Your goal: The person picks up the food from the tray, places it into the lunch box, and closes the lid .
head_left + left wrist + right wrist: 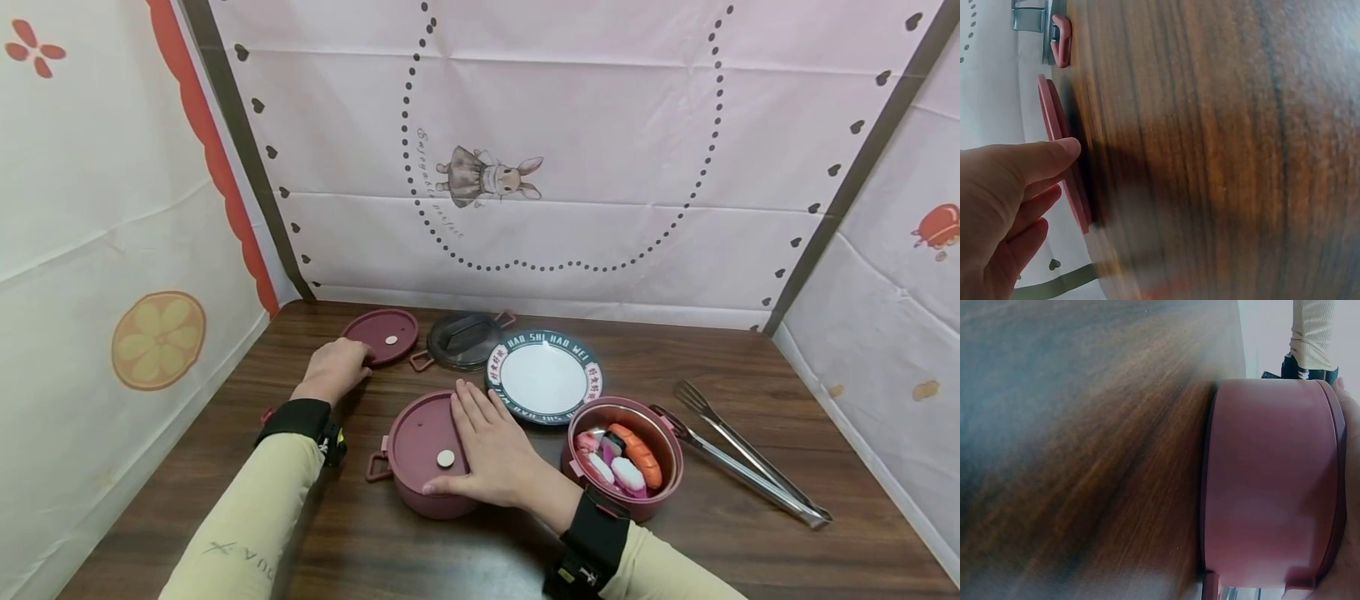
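My left hand [333, 369] is at the back left, pinching the near edge of a round dark-pink pot lid [384, 325] between thumb and fingers. In the left wrist view this lid [1054, 115] is seen edge-on, close over the wood. My right hand [495, 454] lies flat, fingers spread, on the lidded dark-pink pot [420, 429], covering the right part of its lid. A pale round button shows on each lid. The right wrist view shows the side wall of the pot [1272, 481], its lid seated on top.
To the right stands an uncovered pink pot [675, 467] with toy sushi [637, 454] inside. Metal tongs [750, 475] lie beside it. Behind are a green-rimmed plate [543, 379] and a dark lidded dish [465, 342] with pink handles. Printed cloth [600, 125] walls the wooden table.
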`<state>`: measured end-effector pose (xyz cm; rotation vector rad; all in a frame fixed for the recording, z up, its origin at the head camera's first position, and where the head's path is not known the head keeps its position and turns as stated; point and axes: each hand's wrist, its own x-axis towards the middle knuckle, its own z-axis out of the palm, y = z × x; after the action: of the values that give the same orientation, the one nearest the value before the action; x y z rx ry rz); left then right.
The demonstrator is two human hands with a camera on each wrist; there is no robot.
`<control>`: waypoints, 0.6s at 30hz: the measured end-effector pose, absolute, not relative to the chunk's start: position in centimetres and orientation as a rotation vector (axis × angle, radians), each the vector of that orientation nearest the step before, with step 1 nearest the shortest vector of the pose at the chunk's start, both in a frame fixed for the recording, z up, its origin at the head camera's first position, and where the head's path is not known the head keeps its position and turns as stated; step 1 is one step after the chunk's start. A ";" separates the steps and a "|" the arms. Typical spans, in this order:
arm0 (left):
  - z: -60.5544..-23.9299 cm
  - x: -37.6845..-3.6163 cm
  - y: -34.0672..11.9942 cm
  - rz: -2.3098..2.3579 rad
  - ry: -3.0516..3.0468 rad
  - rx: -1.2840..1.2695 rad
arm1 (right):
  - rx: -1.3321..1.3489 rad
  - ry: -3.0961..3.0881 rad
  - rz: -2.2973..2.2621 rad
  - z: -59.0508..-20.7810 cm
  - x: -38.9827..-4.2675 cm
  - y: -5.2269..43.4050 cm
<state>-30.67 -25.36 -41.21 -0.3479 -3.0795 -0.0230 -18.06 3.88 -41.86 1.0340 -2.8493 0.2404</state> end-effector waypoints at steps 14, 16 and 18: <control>-41.3 -30.6 -25.7 -0.007 -2.992 -0.317 | 1.037 -2.864 0.237 -41.7 -18.0 3.8; -40.9 -30.5 -25.6 -0.010 -2.982 -0.330 | 1.035 -2.862 0.240 -41.7 -18.0 3.9; -40.5 -30.4 -25.6 -0.016 -2.972 -0.338 | 1.034 -2.865 0.250 -41.6 -18.0 3.9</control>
<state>-30.39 -25.55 -40.49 -0.3380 -2.9719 -0.0157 -17.99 3.89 -41.64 1.0344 -2.8646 0.2498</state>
